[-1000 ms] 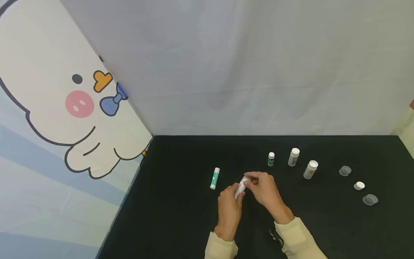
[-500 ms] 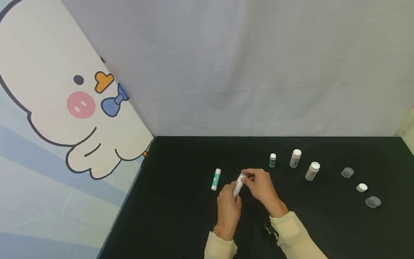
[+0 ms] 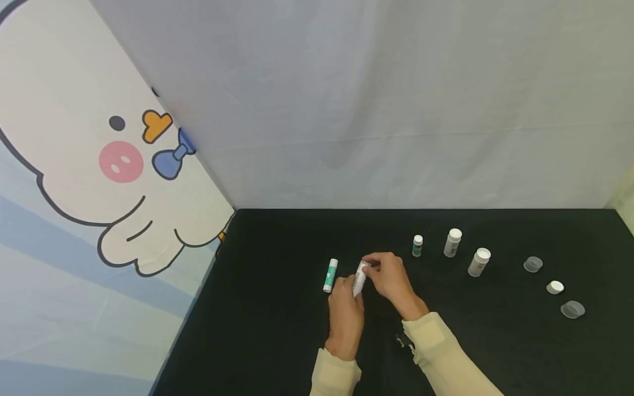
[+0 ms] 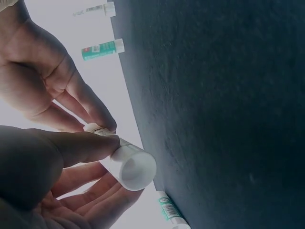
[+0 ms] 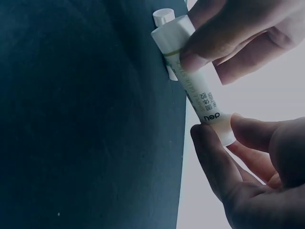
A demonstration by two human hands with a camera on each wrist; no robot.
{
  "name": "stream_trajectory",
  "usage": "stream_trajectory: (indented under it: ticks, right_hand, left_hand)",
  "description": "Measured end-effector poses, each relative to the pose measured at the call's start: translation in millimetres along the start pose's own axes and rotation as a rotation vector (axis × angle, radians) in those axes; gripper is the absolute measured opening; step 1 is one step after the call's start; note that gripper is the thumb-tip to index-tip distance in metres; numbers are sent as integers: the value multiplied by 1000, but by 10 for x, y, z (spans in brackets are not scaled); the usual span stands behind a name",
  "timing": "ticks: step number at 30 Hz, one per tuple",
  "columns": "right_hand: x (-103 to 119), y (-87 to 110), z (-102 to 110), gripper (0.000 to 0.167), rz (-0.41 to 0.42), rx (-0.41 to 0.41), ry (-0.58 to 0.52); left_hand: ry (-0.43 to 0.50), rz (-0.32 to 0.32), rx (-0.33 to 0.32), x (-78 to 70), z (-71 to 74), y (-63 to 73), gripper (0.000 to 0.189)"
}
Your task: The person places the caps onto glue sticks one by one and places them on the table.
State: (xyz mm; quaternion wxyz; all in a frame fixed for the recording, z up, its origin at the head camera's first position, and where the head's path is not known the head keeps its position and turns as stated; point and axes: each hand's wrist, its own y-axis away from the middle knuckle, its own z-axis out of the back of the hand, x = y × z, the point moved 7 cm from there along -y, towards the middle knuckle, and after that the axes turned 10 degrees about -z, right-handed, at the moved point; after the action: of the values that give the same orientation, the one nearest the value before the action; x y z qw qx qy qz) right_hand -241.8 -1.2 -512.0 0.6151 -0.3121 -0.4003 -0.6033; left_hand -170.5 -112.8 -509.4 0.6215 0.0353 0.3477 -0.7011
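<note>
"Where's the white glue stick (image 3: 361,279)?"

"Tilted over the tabletop (image 3: 267,319): the left hand (image 3: 345,320) curls fingers round one end, the right hand (image 3: 391,281) pinches the other between fingers and thumb."

"And around that stick?"

"A green-labelled tube (image 3: 330,275) just left of it; white-topped containers (image 3: 452,246) to its right, clear cups (image 3: 573,311) farther right."

Read "deli" and "GLUE STICK" on the white plastic cylindrical tube (image 5: 203,93).
Found "deli" in bold dark letters and "GLUE STICK" in fainter ones, near small square signs. Spotted a barcode on the green-and-white cylindrical stick (image 4: 169,210). Could not read the tiny print there or on the upright, white-capped small green bottle (image 4: 100,50).
</note>
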Motion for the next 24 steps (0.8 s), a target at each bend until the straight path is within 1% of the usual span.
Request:
stream_trajectory:
  ticks: [6, 11, 20, 24]
  right_hand:
    - [19, -56, -68, 18, -5, 2, 4]
    - [33, -98, -131, 17, -19, 15, 5]
    - [29, -162, -232, 17, -33, 16, 0]
    - [31, -175, -267, 20, -27, 32, 14]
  left_hand:
    - [-55, -44, -22, 15, 10, -7, 31]
    - [-74, -39, -26, 49, 11, -21, 30]
    - [-145, -71, -31, 73, 11, -36, 30]
    - [-172, -76, -39, 76, 13, -35, 29]
